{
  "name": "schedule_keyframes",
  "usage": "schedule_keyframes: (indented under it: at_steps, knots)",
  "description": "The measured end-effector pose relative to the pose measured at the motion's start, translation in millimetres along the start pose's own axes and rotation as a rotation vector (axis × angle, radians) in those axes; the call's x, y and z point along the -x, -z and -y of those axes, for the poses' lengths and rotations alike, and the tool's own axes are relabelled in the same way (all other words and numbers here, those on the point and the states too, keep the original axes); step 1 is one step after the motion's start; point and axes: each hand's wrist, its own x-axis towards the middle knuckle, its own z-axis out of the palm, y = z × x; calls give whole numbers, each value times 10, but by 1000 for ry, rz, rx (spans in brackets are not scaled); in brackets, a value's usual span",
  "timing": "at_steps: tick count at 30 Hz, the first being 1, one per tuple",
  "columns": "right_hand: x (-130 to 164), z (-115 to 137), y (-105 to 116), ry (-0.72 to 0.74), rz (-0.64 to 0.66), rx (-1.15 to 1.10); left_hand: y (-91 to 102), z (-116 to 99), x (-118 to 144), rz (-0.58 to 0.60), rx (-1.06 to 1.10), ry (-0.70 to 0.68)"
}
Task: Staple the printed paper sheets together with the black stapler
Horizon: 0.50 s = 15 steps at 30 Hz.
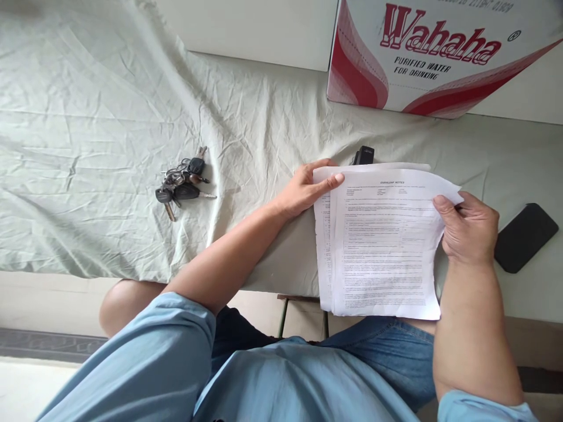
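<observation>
Several printed paper sheets (382, 252) hang between my hands over the table's near edge, the front one headed "OVERLEAF NOTES". My left hand (305, 189) grips their upper left side, thumb on the front and fingers behind. At the upper right corner, my right hand (472, 225) pinches the paper between thumb and curled fingers. The sheets are slightly fanned, with the edges of others showing at the left. Behind their top edge, a black object (364, 155) is partly hidden, so its kind does not show.
A bunch of keys (185, 184) lies on the pale cloth (101, 117) to the left. On the right rests a black, phone-like flat item (526, 237). A Wahaha water carton (422, 64) stands at the back beside a white box-like surface (259, 29).
</observation>
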Motion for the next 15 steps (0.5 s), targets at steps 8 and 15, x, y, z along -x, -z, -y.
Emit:
schedule_keyframes:
  at_steps: [8, 15]
  knots:
    - [-49, -24, -82, 46, -172, -116, -28, -37, -19, -43, -19, -15]
    - [-131, -131, 34, 97, -257, -48, -6, 26, -29, -30, 83, 4]
